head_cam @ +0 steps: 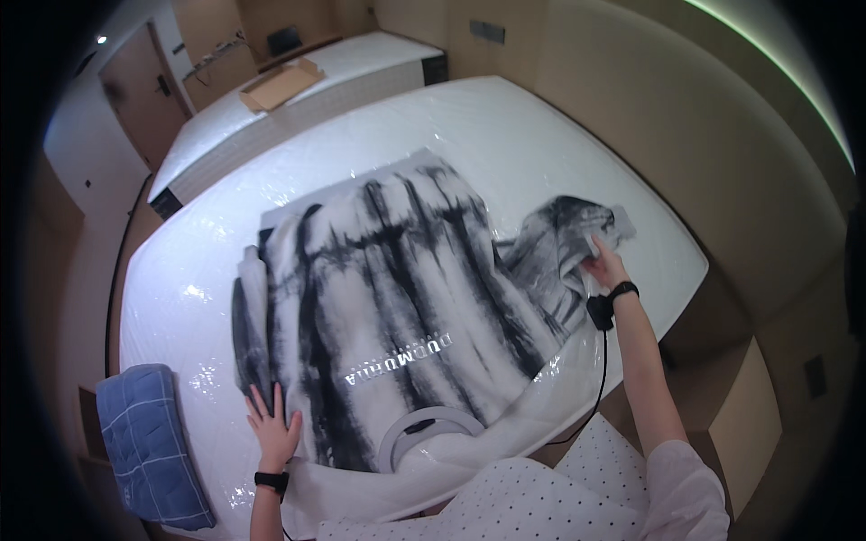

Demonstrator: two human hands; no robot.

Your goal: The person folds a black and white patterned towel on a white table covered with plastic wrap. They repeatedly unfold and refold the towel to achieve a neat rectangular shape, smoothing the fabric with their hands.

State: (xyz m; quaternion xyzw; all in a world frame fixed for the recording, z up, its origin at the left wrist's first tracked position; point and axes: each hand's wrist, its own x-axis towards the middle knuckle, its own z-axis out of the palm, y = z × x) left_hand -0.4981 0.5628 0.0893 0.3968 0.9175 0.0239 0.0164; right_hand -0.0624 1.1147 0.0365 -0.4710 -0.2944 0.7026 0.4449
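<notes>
A black, white and grey tie-dye sweatshirt (392, 291) lies spread on a plastic-wrapped mattress (528, 142). Its grey ribbed collar (433, 426) faces me and its hem points away. Shiny lettering runs across the chest. My left hand (274, 426) rests with fingers spread at the shoulder of the sleeve (252, 324) on the left, which lies folded alongside the body. At the right, my right hand (604, 265) grips the other sleeve (561, 233) near its cuff. That sleeve is bunched and stretches out from the body. The fingertips of my right hand are partly hidden by cloth.
A folded blue checked cushion (152, 446) lies at the mattress's left edge. Beyond stands a second wrapped mattress (369, 67) with an open cardboard box (284, 84) on it. A black cable (602, 379) hangs from a device at my right wrist. A padded wall panel (649, 115) borders the right side.
</notes>
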